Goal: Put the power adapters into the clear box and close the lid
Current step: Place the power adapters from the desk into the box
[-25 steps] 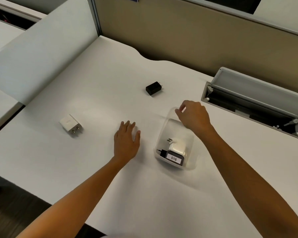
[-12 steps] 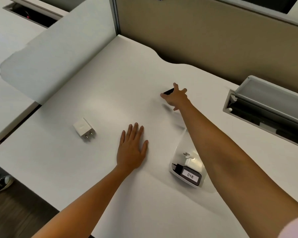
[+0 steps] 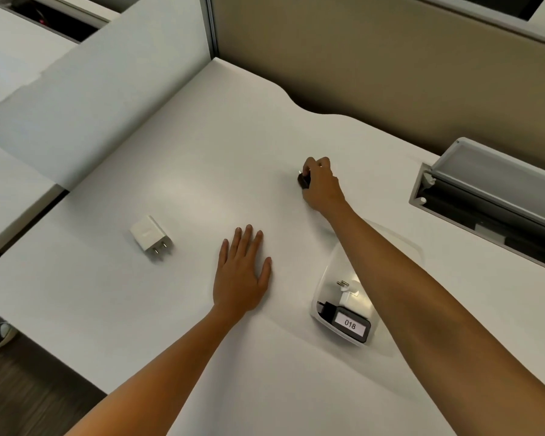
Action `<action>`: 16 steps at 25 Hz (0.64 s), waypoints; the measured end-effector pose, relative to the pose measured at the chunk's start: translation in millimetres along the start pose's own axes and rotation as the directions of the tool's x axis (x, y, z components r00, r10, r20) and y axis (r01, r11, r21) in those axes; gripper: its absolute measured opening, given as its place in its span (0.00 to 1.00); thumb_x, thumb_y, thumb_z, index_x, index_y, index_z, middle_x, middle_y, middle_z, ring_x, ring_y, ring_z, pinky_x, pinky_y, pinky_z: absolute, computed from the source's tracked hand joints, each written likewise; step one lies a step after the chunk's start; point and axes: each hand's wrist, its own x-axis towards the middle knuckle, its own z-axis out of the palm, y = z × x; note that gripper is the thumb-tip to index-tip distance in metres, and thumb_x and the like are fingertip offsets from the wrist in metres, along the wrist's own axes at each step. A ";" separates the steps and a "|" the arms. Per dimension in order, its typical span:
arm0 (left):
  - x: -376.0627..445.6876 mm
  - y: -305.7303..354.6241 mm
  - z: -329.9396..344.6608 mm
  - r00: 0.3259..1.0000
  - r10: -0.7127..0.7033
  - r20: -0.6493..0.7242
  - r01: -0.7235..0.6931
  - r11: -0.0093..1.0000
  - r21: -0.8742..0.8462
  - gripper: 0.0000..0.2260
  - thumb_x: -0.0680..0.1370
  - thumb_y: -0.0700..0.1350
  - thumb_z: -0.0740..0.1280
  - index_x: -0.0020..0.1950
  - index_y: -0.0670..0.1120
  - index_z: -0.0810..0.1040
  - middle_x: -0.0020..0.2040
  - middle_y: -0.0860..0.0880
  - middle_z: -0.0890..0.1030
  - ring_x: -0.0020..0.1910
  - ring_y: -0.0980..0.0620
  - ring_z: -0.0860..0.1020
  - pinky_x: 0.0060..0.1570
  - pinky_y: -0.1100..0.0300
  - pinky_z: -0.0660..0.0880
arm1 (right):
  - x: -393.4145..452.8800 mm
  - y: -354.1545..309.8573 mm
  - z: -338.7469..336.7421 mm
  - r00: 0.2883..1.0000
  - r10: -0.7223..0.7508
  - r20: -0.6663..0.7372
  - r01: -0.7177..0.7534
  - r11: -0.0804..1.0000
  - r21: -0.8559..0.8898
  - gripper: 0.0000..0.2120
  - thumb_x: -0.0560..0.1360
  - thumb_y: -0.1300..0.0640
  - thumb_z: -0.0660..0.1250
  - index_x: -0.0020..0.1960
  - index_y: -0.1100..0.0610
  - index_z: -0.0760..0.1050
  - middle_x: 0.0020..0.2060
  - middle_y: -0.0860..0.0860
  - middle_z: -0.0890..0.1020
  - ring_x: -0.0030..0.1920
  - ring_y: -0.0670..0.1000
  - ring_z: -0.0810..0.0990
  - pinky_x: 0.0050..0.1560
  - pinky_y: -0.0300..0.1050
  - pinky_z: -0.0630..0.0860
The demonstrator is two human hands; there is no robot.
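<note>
Clear plastic box (image 3: 328, 278) on our white desk (image 3: 186, 171) held a white adapter (image 3: 348, 294) and a black adapter (image 3: 328, 309), label "018" (image 3: 350, 324) | our right hand (image 3: 321, 184) clenched around a small black adapter (image 3: 303, 179) beyond the box | our left hand (image 3: 241, 272) lay flat, fingers released | white two-pin adapter (image 3: 150, 236) lay left, well apart.

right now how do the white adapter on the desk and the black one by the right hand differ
The white adapter lies alone and untouched; the black adapter is gripped by the right hand. The white adapter shows in full, prongs toward the camera; the black adapter is mostly hidden by fingers. Both are outside the clear box, on the desk.
</note>
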 end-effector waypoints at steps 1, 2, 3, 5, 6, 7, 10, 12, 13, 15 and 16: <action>-0.3 0.1 0.1 1.000 0.004 -0.005 -0.004 1.000 0.003 0.28 0.82 0.58 0.51 0.80 0.51 0.55 0.82 0.50 0.54 0.81 0.51 0.48 0.79 0.48 0.48 | -6.4 0.7 -10.0 1.000 -0.004 0.019 0.002 0.998 0.058 0.18 0.73 0.65 0.68 0.59 0.58 0.68 0.59 0.56 0.69 0.47 0.59 0.76 0.42 0.47 0.71; 0.2 -0.4 0.4 1.000 0.006 -0.013 -0.006 1.000 0.006 0.28 0.82 0.58 0.52 0.80 0.51 0.55 0.82 0.50 0.54 0.81 0.51 0.49 0.79 0.48 0.48 | -13.6 0.6 -22.4 0.999 0.006 0.045 -0.012 0.990 0.138 0.22 0.72 0.63 0.71 0.62 0.57 0.65 0.59 0.56 0.70 0.49 0.56 0.75 0.44 0.46 0.71; 0.5 -1.1 0.5 1.000 0.006 -0.020 -0.006 1.000 0.008 0.28 0.82 0.58 0.52 0.80 0.51 0.56 0.81 0.49 0.55 0.81 0.50 0.49 0.79 0.48 0.49 | -22.3 1.4 -35.8 0.997 0.020 0.069 -0.035 0.973 0.228 0.25 0.71 0.61 0.72 0.63 0.56 0.63 0.58 0.55 0.72 0.50 0.55 0.75 0.46 0.44 0.71; 0.0 -0.6 1.0 1.000 0.012 -0.024 -0.012 1.000 0.012 0.28 0.81 0.58 0.53 0.80 0.50 0.57 0.81 0.49 0.56 0.81 0.50 0.50 0.79 0.48 0.49 | -49.2 6.6 -68.3 0.994 0.030 0.105 -0.064 0.939 0.339 0.28 0.70 0.60 0.75 0.64 0.55 0.63 0.55 0.53 0.77 0.50 0.53 0.77 0.44 0.39 0.73; -0.4 0.0 1.2 1.000 0.013 -0.025 -0.013 1.000 0.016 0.28 0.81 0.58 0.53 0.80 0.50 0.57 0.81 0.49 0.56 0.81 0.50 0.50 0.79 0.48 0.49 | -65.4 11.4 -84.6 0.991 0.023 0.132 -0.067 0.940 0.336 0.28 0.70 0.60 0.75 0.63 0.53 0.64 0.54 0.51 0.78 0.50 0.53 0.79 0.44 0.38 0.74; -0.4 0.8 1.0 1.000 0.012 -0.025 -0.012 1.000 0.015 0.28 0.81 0.58 0.53 0.80 0.50 0.57 0.81 0.49 0.56 0.81 0.50 0.50 0.79 0.48 0.49 | -82.4 17.5 -99.3 0.985 0.021 0.170 -0.074 0.948 0.310 0.28 0.69 0.60 0.76 0.63 0.52 0.64 0.55 0.50 0.79 0.52 0.52 0.79 0.46 0.39 0.74; -0.9 1.0 0.1 1.000 0.010 -0.023 -0.010 1.000 0.014 0.28 0.81 0.58 0.53 0.80 0.50 0.57 0.81 0.48 0.56 0.81 0.49 0.51 0.79 0.48 0.49 | -131.0 41.8 -123.0 0.957 0.058 0.285 -0.098 0.987 0.128 0.28 0.70 0.62 0.76 0.63 0.49 0.66 0.60 0.50 0.79 0.56 0.52 0.77 0.55 0.45 0.74; -0.7 0.2 0.1 1.000 0.008 -0.022 -0.008 1.000 0.018 0.28 0.81 0.58 0.53 0.80 0.50 0.57 0.81 0.48 0.56 0.81 0.49 0.51 0.79 0.48 0.50 | -152.9 59.3 -116.0 0.946 0.110 0.306 -0.121 0.993 0.015 0.28 0.69 0.65 0.75 0.64 0.52 0.69 0.61 0.52 0.80 0.56 0.53 0.77 0.55 0.45 0.73; -0.9 0.9 0.1 1.000 0.013 -0.022 -0.012 1.000 0.017 0.28 0.81 0.58 0.53 0.80 0.49 0.58 0.81 0.48 0.57 0.81 0.49 0.51 0.79 0.48 0.50 | -160.9 66.9 -109.0 0.944 0.134 0.300 -0.139 0.990 -0.007 0.27 0.69 0.67 0.74 0.64 0.53 0.71 0.61 0.53 0.80 0.58 0.54 0.77 0.55 0.44 0.72; -1.0 1.2 0.2 1.000 0.016 -0.022 -0.016 1.000 0.019 0.28 0.81 0.58 0.53 0.80 0.49 0.58 0.81 0.48 0.56 0.81 0.49 0.51 0.79 0.48 0.50 | -171.0 75.3 -92.0 0.942 0.164 0.291 -0.172 0.985 0.002 0.25 0.69 0.67 0.74 0.63 0.55 0.74 0.60 0.55 0.80 0.60 0.56 0.78 0.55 0.44 0.72; -1.1 1.3 0.5 1.000 0.017 -0.023 -0.017 1.000 0.022 0.28 0.81 0.58 0.53 0.80 0.49 0.58 0.81 0.48 0.56 0.81 0.49 0.51 0.79 0.48 0.50 | -173.5 77.3 -84.2 0.941 0.176 0.290 -0.189 0.982 0.018 0.24 0.69 0.66 0.74 0.63 0.56 0.74 0.60 0.56 0.80 0.60 0.57 0.78 0.55 0.44 0.73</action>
